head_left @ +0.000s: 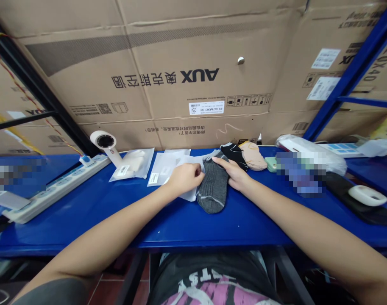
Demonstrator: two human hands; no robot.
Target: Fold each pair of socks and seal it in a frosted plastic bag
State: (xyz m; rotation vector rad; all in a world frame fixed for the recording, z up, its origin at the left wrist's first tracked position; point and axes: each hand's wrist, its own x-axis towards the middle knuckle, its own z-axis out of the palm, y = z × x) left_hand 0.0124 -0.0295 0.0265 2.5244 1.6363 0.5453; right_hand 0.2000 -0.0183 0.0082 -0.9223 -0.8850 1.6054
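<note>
A dark grey ribbed sock (212, 190) with a light seam line hangs toe-down over the blue table. My right hand (236, 173) grips its upper right side, thumb on top. My left hand (186, 178) is curled closed at the sock's left edge; its fingertips are turned away, so what they hold cannot be made out. Beneath and beside that hand lie white translucent plastic bags (161, 166) with a small label. Just behind my right hand are black socks (234, 152) and beige-pink socks (253, 156).
On the blue table (187, 228), a white handheld fan (106, 142) and a filled bag (134, 164) stand left, near a long power strip (59, 186). At right are a plastic-wrapped white package (314, 152), a mouse (367, 195) and a black pad (342, 190). Cardboard (168, 51) walls the back.
</note>
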